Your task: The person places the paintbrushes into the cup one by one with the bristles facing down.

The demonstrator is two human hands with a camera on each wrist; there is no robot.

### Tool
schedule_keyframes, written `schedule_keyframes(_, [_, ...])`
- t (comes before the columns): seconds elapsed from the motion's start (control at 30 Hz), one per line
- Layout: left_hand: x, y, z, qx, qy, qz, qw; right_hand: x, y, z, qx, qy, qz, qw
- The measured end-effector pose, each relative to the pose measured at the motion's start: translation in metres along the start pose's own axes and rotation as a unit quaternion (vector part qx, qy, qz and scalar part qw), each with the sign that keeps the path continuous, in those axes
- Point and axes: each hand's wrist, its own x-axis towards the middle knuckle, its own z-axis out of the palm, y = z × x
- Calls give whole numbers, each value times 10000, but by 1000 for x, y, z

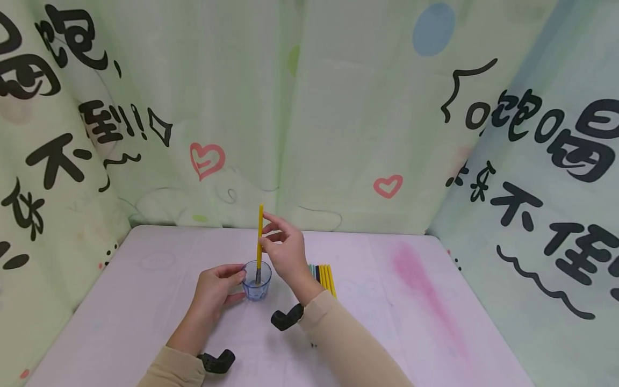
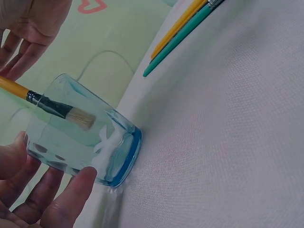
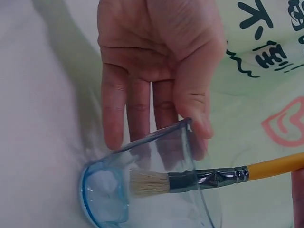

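A clear, blue-tinted cup (image 1: 257,290) stands on the table, left of centre in the head view. My left hand (image 1: 215,293) holds it from the left side, its fingers (image 2: 71,199) on the cup's wall. With my right hand (image 1: 285,250) I pinch the yellow handle of a paintbrush (image 1: 260,231) above the rim. The brush points down into the cup, nearly upright. Its pale bristles (image 3: 149,183) hang inside, a little above the thick blue base, as the right wrist view shows.
Several brushes (image 1: 326,278) with yellow, dark and teal handles lie side by side, partly behind my right wrist. A pale cloth covers the table (image 1: 145,306), with a pink patch on its right side. Printed curtains (image 1: 338,134) rise at the back and both sides.
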Motion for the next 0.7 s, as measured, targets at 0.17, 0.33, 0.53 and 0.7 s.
schedule_keyframes(0.17, [0, 0, 0, 2, 6, -32, 10000, -2, 6, 3, -139, -119, 76, 9998])
schedule_keyframes(0.33, [0, 0, -1, -11, 5, -13, 10000, -5, 13, 5, -317, -257, 99, 9991])
schedule_keyframes(0.53, [-2, 0, -2, -14, -15, 11, 10000, -7, 18, 10, -371, -384, 78, 9985])
schedule_keyframes(0.7, [-1, 0, -2, -47, -44, 23, 10000, -5, 19, 13, -300, -359, 76, 9989])
